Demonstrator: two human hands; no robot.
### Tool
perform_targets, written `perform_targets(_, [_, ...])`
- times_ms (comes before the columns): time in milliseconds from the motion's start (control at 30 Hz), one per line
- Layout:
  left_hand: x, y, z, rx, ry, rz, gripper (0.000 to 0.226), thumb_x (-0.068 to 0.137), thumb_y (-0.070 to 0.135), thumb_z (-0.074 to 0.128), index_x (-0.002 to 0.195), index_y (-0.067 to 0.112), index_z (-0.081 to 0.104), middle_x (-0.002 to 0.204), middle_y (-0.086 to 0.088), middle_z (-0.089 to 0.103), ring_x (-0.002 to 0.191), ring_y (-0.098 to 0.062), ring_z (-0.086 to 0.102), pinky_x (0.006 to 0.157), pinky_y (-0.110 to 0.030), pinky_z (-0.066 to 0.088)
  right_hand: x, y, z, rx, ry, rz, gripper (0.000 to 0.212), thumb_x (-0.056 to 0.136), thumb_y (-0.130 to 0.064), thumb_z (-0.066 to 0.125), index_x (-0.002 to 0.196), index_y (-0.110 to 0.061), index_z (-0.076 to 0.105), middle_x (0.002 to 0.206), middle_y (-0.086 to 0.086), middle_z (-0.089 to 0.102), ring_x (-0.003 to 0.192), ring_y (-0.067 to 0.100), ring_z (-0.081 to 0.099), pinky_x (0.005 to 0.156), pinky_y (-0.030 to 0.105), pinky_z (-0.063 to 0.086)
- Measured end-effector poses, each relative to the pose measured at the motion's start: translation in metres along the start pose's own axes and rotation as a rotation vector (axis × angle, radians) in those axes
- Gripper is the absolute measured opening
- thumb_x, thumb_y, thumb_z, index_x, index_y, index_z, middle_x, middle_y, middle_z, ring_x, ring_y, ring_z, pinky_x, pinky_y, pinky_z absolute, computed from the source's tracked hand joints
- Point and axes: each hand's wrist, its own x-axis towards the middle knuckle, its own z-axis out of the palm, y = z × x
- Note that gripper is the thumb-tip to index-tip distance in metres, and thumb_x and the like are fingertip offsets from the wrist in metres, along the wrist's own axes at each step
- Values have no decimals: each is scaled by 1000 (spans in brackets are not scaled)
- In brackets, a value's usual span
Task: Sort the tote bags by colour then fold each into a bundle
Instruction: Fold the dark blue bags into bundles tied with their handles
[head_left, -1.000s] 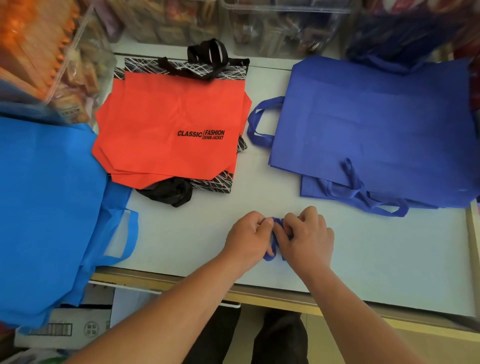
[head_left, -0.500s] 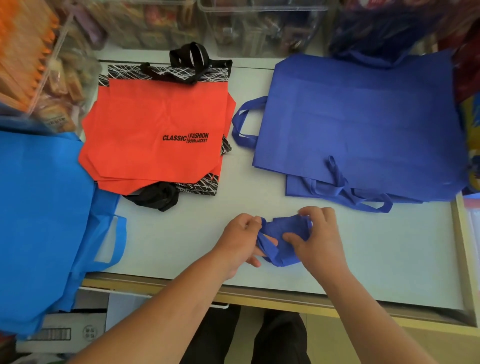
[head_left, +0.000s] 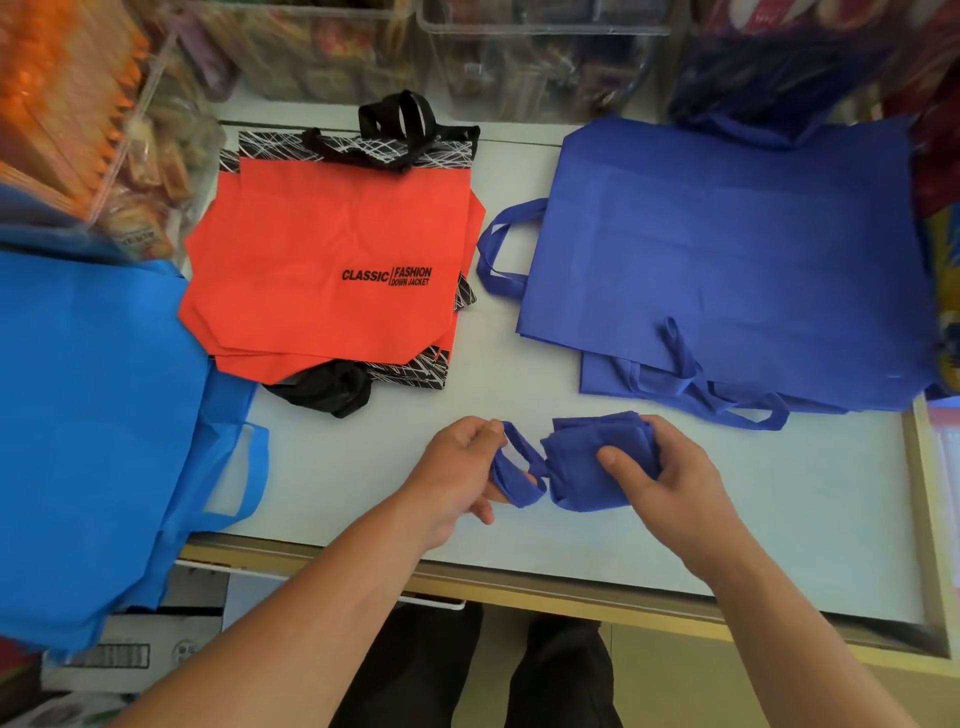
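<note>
L hand (head_left: 457, 467) pinches the handle loop (head_left: 514, 475) of a dark blue bundle (head_left: 587, 470), fingers curled round the strap. R hand (head_left: 675, 483) grips the bundle itself, thumb (head_left: 621, 461) pressed on top and the other fingers wrapped behind its right side. Both are by the middle of the near edge of the desk (head_left: 779, 519). Can't tell if the bundle touches the top.

Key relation: the loop comes out of the bundle's left end, so it lies btw the two hands. L hand is nearer the loop, R hand nearer the wad. The bundle's long axis runs approx. far-to-near, a bit tilted, and the loop leads off it to the left, fairly taut. Prob. next step: take the loop rightward over the wad to lock it. L hand would do the travel while R hand just holds firm. Risk, as I judge it: the thin cloth springs open if the R thumb lifts.

Counts, left to right:
- light blue bag (head_left: 93, 415): 1 for sure, draped over the desk's left edge; layers under it not countable.
- orange-red bags (head_left: 322, 234): stack toward the far-left corner, approx. 3 edges showing.
- black patterned bag (head_left: 431, 368): at least 1, under the orange stack, w/ black handles out on the far and near sides.
- flat dark blue bags (head_left: 727, 260): at least 2, far-right corner.
- bundles: 1, the one in hand.
</note>
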Motion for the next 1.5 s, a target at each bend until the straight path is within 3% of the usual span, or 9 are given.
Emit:
perform_targets(133, [-16,13,-7,74,-29,10,29,110,35,42,114,13,61,82,-10,76,71,-28,74,43,-27,43,-21,-25,-9,95,-173,-164,30,90,-3,74,106,-28,68,96,-7,74,90,15,69,78,20,54])
perform_targets(367, [-54,51,6,316,-156,154,23,108,35,42,106,18,59,87,-17,66,72,-35,73,38,-25,40,-29,-60,-31,-661,-225,-563,37,83,-30,75,112,-45,58,92,-29,63,84,1,56,67,17,44])
perform_targets(533, [-81,65,16,391,-154,249,21,109,37,43,105,19,55,84,-18,71,73,-26,71,40,-22,34,-30,-65,-46,-598,-111,-515,24,87,-35,75,107,-41,64,85,-24,65,78,7,59,61,19,45])
perform_targets(700, [-98,67,37,389,-83,307,24,109,38,45,100,19,56,83,-1,63,60,-12,54,44,-24,39,-34,-69,-59,-527,-373,-469,30,86,-36,75,112,-44,63,96,-18,68,84,11,66,72,36,59])
perform_targets(867, [-114,71,59,285,-52,407,25,109,35,47,100,19,65,86,10,68,72,-3,58,65,-15,47,-42,-80,-72,-293,-542,-393,23,88,-24,80,99,-34,62,86,-15,67,71,12,65,67,26,56])
perform_targets(967, [-124,75,72,159,-57,395,30,110,33,43,105,17,68,77,19,68,64,-2,58,60,-16,49,-46,-80,-77,-193,-452,-365,22,89,-16,78,91,-11,57,68,-13,56,57,6,49,56,17,42])
perform_targets(1133, [-126,53,84,-83,178,421,25,103,31,60,128,32,65,118,9,66,78,1,65,64,-13,51,-43,-81,-81,-125,-324,-296,25,92,-18,76,83,-15,52,63,-6,47,55,9,43,52,17,39])
perform_targets(1267, [-125,25,88,-115,244,499,30,88,23,79,115,30,69,114,12,71,105,-6,67,79,-16,55,-45,-84,-80,-70,-328,-267,27,93,-21,75,82,-18,51,63,-7,47,56,10,43,50,15,38])
perform_targets(1500, [-115,16,96,114,568,756,11,95,13,71,101,22,70,99,13,62,92,-9,66,79,-15,53,-43,-90,-74,-35,-263,-203,25,95,-25,72,85,-16,51,79,11,53,63,14,48,52,19,41])
